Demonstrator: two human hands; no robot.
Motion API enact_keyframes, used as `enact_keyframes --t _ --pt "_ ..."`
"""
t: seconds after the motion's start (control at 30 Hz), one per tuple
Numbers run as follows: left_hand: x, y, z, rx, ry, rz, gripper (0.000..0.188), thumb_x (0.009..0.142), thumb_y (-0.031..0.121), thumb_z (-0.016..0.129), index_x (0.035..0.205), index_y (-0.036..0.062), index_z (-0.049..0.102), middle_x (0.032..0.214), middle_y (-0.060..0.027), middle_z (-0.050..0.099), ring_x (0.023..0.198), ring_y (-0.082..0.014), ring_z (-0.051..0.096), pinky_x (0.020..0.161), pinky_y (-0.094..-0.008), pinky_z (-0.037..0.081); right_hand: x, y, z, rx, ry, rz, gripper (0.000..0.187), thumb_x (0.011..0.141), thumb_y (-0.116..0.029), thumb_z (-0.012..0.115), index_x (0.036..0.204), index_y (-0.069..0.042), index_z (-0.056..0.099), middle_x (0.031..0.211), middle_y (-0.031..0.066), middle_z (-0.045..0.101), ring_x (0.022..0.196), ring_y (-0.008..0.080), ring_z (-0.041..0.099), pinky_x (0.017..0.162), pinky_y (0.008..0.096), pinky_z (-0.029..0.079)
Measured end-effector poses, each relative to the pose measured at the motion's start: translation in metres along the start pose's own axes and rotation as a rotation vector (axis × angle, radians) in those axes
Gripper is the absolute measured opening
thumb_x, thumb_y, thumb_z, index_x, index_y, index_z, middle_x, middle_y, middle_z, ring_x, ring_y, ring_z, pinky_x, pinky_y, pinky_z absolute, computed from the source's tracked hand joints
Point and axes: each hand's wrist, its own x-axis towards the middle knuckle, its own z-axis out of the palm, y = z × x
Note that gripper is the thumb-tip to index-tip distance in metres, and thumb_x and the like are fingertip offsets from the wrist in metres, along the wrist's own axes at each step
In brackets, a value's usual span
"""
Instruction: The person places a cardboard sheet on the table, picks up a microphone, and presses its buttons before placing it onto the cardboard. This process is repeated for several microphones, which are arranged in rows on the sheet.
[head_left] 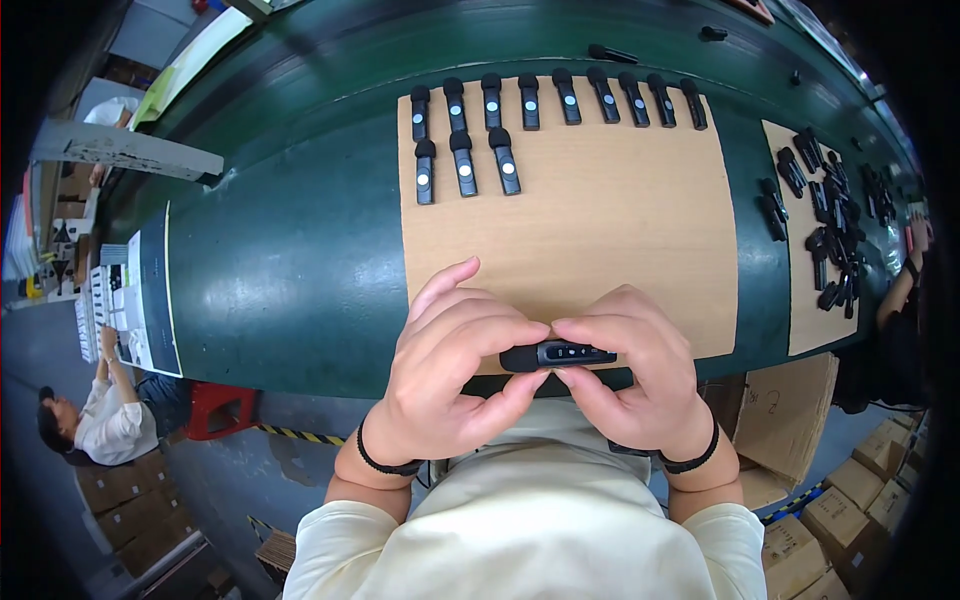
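Note:
A small black clip-on microphone point(577, 352) with a dark foam tip is held level above the near edge of a cardboard sheet point(610, 220). My left hand point(440, 360) pinches its foam end between thumb and forefinger, with the little finger lifted away. My right hand point(642, 370) grips the body the same way, hiding its right end. Along the sheet's far side lie several similar microphones point(530, 103) in a row, each foam end away from me and most with a pale round dot. Three more, including one microphone point(462, 168), form a shorter row below at the left.
Beneath the sheet is a green table point(290, 250). To the right, a second cardboard piece point(800, 335) bears a loose pile of black microphones point(825, 210). A metal post point(130, 148) juts in at left. A co-worker point(115, 420) sits there; another person's arm point(905, 285) shows at right.

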Motion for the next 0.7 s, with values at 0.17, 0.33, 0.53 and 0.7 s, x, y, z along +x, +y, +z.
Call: enact_keyframes --t 0.17,0.33,0.53,0.7 --pt "0.0 0.001 0.003 0.004 0.003 0.013 0.027 0.069 0.003 0.075 0.094 0.0045 0.067 0.084 -0.0085 0.069 0.08 -0.0237 0.067 0.106 -0.0545 0.038 -0.003 0.003 -0.001 -0.011 0.009 -0.045 0.038 0.073 0.005 0.073 0.11 0.0 0.064 0.088 0.0092 0.064 0.072 0.0226 0.058 0.062 0.0321 0.045" --pt "0.001 0.002 0.004 0.007 0.024 0.032 0.027 0.068 0.002 0.074 0.093 0.006 0.067 0.084 -0.0077 0.068 0.08 -0.0235 0.066 0.106 -0.0552 0.038 0.002 0.002 -0.006 0.016 -0.002 -0.012 0.037 0.074 0.001 0.075 0.109 0.001 0.063 0.087 0.0085 0.062 0.072 0.0207 0.056 0.064 0.0292 0.044" --pt "0.002 0.004 0.009 0.075 0.022 0.044 0.028 0.066 -0.001 0.073 0.093 0.0068 0.066 0.084 -0.0076 0.068 0.08 -0.0234 0.066 0.105 -0.055 0.039 0.0 0.0 0.0 0.062 0.068 0.176 0.029 0.08 -0.008 0.077 0.103 0.0 0.062 0.085 0.0073 0.061 0.072 0.0173 0.054 0.066 0.0257 0.042" --pt "0.002 0.003 0.009 0.056 0.028 0.033 0.029 0.066 -0.002 0.072 0.093 0.0068 0.066 0.083 -0.0075 0.068 0.079 -0.023 0.066 0.105 -0.0546 0.039 -0.003 0.005 0.002 0.071 0.073 0.185 0.016 0.088 -0.009 0.07 0.098 0.001 0.062 0.081 0.0083 0.061 0.069 0.0164 0.054 0.063 0.0265 0.042"
